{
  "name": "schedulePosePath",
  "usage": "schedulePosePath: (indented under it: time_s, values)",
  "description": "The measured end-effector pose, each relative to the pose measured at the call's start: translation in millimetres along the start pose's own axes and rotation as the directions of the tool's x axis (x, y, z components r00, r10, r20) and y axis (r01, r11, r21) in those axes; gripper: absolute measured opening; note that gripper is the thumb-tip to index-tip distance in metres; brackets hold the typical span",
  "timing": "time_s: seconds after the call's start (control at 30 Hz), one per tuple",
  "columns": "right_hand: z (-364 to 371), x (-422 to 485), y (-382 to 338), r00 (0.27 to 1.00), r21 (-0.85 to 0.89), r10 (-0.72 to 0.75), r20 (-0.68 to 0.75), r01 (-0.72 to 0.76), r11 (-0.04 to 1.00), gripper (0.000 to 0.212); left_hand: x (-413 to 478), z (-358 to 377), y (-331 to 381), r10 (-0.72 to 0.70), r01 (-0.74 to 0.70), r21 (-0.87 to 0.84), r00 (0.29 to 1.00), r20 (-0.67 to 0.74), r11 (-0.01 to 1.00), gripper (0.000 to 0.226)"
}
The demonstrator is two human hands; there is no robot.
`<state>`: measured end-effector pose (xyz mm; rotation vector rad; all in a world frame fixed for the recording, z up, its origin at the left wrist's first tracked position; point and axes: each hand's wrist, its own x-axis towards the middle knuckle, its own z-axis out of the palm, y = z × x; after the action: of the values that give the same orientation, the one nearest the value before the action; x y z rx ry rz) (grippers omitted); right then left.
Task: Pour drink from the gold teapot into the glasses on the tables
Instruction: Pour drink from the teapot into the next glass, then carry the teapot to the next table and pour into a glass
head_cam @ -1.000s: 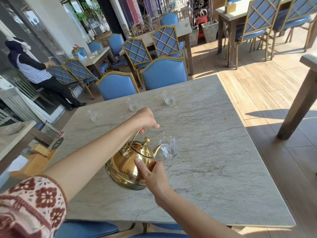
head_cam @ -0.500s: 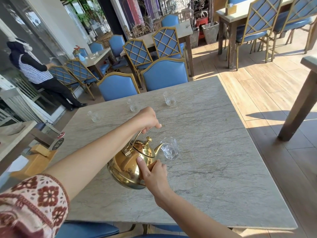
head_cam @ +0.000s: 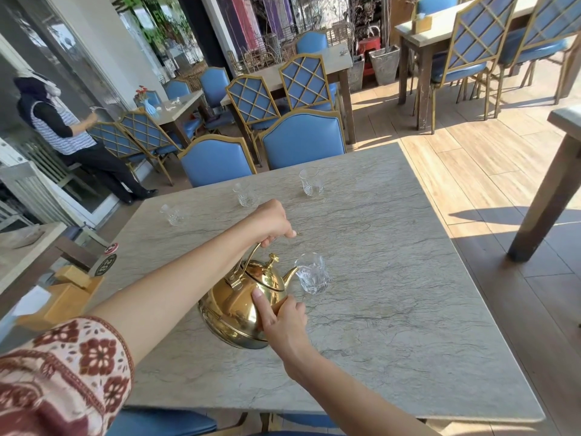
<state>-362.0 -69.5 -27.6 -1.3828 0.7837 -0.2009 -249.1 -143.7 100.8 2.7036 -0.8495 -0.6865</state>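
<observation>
Gold teapot (head_cam: 239, 305) tilted, spout at near glass (head_cam: 312, 273)

Café terrace around me: rows of stone-topped tables (head_cam: 333, 62), matching blue gold-framed chairs (head_cam: 303, 138), table-number sign (head_cam: 105, 265), wood plank floor (head_cam: 471, 171).

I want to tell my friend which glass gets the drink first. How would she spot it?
Find the grey marble table and the tilted gold teapot on it. The glass sits right at the spout's tip. The three other glasses stand in a row along the far edge.
</observation>
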Motion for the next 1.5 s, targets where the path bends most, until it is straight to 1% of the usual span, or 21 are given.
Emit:
schedulePosePath:
  time_s: [0.17, 0.27, 0.47, 0.57, 0.63, 0.77, 0.83, 0.93, 1.0, 1.1, 1.23, 1.3, 1.4, 1.5]
  values:
    - [2, 1, 0, 1.0, 0.009, 0.014, 0.003, -0.014, 1.0, 0.087, 1, -1, -2, 0.002, -0.002, -0.004, 1.0, 0.009, 1.0, 0.016]
    - [2, 1, 0, 1.0, 0.003, 0.01, -0.001, -0.01, 1.0, 0.08, 0, -1, -4, 0.007, -0.007, -0.017, 1.0, 0.008, 1.0, 0.015]
    - [-3, -2, 6, 1.0, -0.051, -0.018, 0.005, 0.018, 0.999, 0.072, -11, -1, -18, 0.051, -0.055, -0.078, 0.998, -0.043, 0.995, 0.015]
    - [-7, -5, 13, 0.998, -0.129, -0.07, 0.001, 0.07, 0.989, 0.083, -24, 2, -29, 0.078, -0.092, -0.138, 0.991, -0.105, 0.986, 0.017]
    - [-11, -10, 17, 0.992, -0.162, -0.129, -0.004, 0.126, 0.979, 0.091, -33, 4, -38, 0.084, -0.117, -0.21, 0.984, -0.159, 0.971, 0.02]
    - [-26, -24, 20, 0.957, -0.16, -0.285, -0.049, 0.274, 0.948, 0.12, -56, 7, -39, 0.092, -0.196, -0.369, 0.956, -0.28, 0.909, 0.025]
    - [-38, -28, 21, 0.94, -0.138, -0.333, -0.073, 0.321, 0.937, 0.124, -68, 8, -29, 0.116, -0.25, -0.424, 0.941, -0.317, 0.87, 0.025]
    - [-64, -34, 15, 0.921, -0.176, -0.38, -0.084, 0.362, 0.916, 0.13, -82, 10, -5, 0.145, -0.317, -0.483, 0.922, -0.36, 0.816, 0.023]
    - [-90, -36, 10, 0.908, -0.212, -0.41, -0.087, 0.385, 0.898, 0.132, -87, 13, 16, 0.144, -0.335, -0.515, 0.916, -0.375, 0.789, 0.02]
    - [-140, -35, 2, 0.898, -0.254, -0.436, -0.065, 0.407, 0.877, 0.137, -89, 24, 55, 0.119, -0.328, -0.565, 0.919, -0.375, 0.757, 0.016]
    - [-219, -27, -6, 0.9, -0.34, -0.436, 0.023, 0.417, 0.843, 0.138, -82, 47, 114, 0.04, -0.285, -0.608, 0.923, -0.383, 0.741, 0.016]
    - [-260, -22, -11, 0.898, -0.359, -0.428, 0.1, 0.434, 0.826, 0.131, -76, 60, 143, -0.012, -0.259, -0.631, 0.92, -0.392, 0.731, 0.018]
    - [-311, -12, -16, 0.901, -0.388, -0.398, 0.171, 0.433, 0.814, 0.111, -69, 78, 181, -0.08, -0.227, -0.67, 0.915, -0.395, 0.707, 0.02]
    - [-349, 1, -17, 0.898, -0.4, -0.38, 0.222, 0.439, 0.804, 0.11, -63, 93, 211, -0.119, -0.214, -0.7, 0.911, -0.394, 0.681, 0.021]
